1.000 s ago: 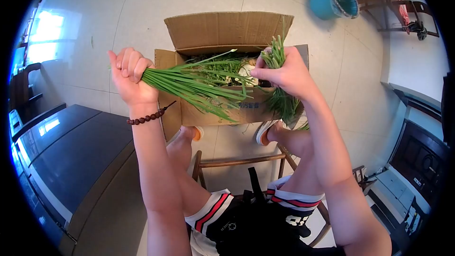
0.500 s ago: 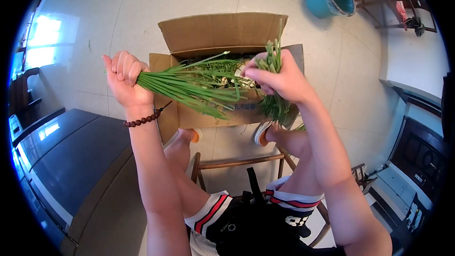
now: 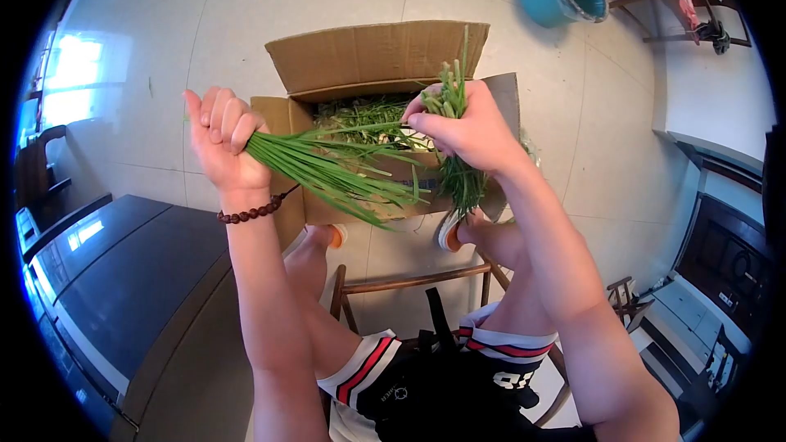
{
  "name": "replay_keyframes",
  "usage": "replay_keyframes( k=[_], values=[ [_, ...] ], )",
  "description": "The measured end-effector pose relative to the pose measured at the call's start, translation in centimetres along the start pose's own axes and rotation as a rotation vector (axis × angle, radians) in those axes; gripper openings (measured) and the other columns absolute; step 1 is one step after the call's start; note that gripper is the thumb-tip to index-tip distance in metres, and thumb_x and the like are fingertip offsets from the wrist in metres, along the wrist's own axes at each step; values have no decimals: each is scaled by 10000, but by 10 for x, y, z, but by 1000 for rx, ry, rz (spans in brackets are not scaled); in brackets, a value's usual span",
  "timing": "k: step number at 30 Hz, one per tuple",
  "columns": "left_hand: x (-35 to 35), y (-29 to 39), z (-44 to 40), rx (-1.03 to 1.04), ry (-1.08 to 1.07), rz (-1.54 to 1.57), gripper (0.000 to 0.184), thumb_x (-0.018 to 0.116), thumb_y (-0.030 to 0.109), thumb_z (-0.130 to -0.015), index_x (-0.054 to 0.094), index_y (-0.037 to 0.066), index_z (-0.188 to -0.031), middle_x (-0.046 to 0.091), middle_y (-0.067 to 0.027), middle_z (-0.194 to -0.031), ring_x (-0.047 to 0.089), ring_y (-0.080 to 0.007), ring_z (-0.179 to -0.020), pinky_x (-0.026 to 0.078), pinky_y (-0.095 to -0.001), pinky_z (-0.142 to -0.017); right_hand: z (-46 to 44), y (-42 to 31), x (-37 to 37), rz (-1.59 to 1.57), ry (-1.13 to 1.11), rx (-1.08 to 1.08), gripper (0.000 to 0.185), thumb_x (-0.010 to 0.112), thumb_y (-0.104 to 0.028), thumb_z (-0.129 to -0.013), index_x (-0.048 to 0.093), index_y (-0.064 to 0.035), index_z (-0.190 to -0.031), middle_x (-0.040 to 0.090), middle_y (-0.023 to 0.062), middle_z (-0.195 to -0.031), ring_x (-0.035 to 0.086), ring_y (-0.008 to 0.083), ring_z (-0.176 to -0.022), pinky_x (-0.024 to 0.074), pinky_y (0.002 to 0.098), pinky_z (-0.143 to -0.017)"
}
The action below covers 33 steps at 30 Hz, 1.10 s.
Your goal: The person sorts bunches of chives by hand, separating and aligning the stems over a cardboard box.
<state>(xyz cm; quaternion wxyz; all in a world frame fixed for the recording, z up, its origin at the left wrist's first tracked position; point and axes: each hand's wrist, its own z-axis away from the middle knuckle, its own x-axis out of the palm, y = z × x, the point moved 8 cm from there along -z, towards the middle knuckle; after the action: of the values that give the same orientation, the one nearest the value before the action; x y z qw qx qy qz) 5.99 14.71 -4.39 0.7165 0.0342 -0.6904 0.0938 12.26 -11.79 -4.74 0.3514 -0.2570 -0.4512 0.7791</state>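
Note:
My left hand [image 3: 228,137] is closed round one end of a bunch of long green chives [image 3: 307,165], whose loose blades fan out to the right above the box. A second bunch of chives [image 3: 463,184] is in my right hand [image 3: 467,124], pale cut ends up and leaves hanging down. My right thumb and forefinger meet near the tip of a blade that stretches across from the left bunch; whether they pinch it I cannot tell. Below both hands stands an open cardboard box [image 3: 377,57] with green and pale plant scraps [image 3: 377,110] inside.
A teal bucket [image 3: 544,0] with a plastic liner stands at the upper right beside wooden furniture. To the left is a dark glossy table [image 3: 139,270]. A wooden chair bar [image 3: 413,280] runs in front of my seat, between my legs.
Both bunches stay held. My right hand has shifted slightly left, and the blades of the left bunch hang a little lower. The view has moved slightly.

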Motion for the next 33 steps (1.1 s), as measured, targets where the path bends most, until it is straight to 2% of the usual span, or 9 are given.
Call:
replay_keyframes(
  k=[5, 7, 9, 15, 18, 20, 26, 29, 33],
  values=[
    [0, 3, 0, 21, -5, -19, 478, 404, 361, -1103, 399, 108, -698, 325, 13, -581, 274, -86, -460, 244, -237, -412, 2, -10, -13, -62, 100, -62, 149, 750, -134, -822, 735, -9, -900, 642, -15, -712, 567, 69, -658, 469, 263, -611],
    [0, 5, 0, 42, 3, -43, 478, 404, 360, -1103, 397, 108, -697, 326, 13, -581, 275, -86, -461, 244, -236, -411, 8, -15, 0, -57, -63, -12, 160, 761, -150, -827, 736, -9, -900, 645, -13, -723, 572, 69, -666, 471, 263, -615],
    [0, 3, 0, 58, -4, -88, 474, 403, 352, -1104, 395, 106, -700, 330, 11, -586, 275, -88, -462, 245, -237, -409, 14, -23, 18, -51, -183, -80, 175, 782, -157, -820, 740, -8, -902, 672, -5, -759, 590, 77, -719, 493, 274, -679],
    [-2, 1, -1, 81, -5, -164, 465, 400, 353, -1108, 398, 100, -717, 336, 7, -602, 264, -93, -461, 245, -239, -407, 11, -18, 40, -22, -241, -120, 175, 758, -139, -813, 740, 10, -903, 730, 37, -820, 633, 84, -776, 513, 280, -744],
    [0, -1, -1, 79, -13, -180, 463, 402, 352, -1108, 399, 100, -720, 337, 9, -602, 261, -92, -460, 246, -240, -407, 9, -14, 37, 20, -216, -111, 172, 742, -121, -793, 741, 11, -903, 726, 39, -792, 636, 83, -759, 515, 277, -732],
    [-1, 1, -1, 89, -2, -169, 463, 403, 350, -1109, 400, 100, -719, 336, 10, -601, 260, -90, -460, 246, -240, -407, 7, -11, 33, -10, -192, -95, 149, 739, -99, -790, 737, 6, -895, 684, 28, -726, 612, 89, -680, 488, 273, -633],
    [3, 2, 0, 73, -17, -132, 466, 407, 347, -1108, 399, 101, -713, 328, 14, -596, 257, -85, -460, 245, -238, -409, 7, -11, 31, 0, -191, -30, 128, 712, -88, -786, 720, 11, -868, 645, 15, -681, 585, 78, -662, 472, 276, -618],
    [4, 1, 0, 70, -19, -137, 465, 408, 346, -1108, 399, 101, -712, 327, 14, -594, 259, -84, -459, 245, -237, -410, 4, -6, 29, 17, -174, -71, 125, 700, -83, -783, 715, 13, -860, 630, 3, -671, 572, 73, -637, 457, 267, -589],
    [3, 6, 1, 78, -13, -123, 463, 407, 344, -1107, 401, 103, -712, 333, 16, -592, 263, -88, -457, 248, -236, -412, 1, -3, 15, 45, -121, -72, 149, 697, -91, -755, 722, 20, -853, 666, 23, -695, 584, 85, -639, 479, 282, -598]
  ],
)
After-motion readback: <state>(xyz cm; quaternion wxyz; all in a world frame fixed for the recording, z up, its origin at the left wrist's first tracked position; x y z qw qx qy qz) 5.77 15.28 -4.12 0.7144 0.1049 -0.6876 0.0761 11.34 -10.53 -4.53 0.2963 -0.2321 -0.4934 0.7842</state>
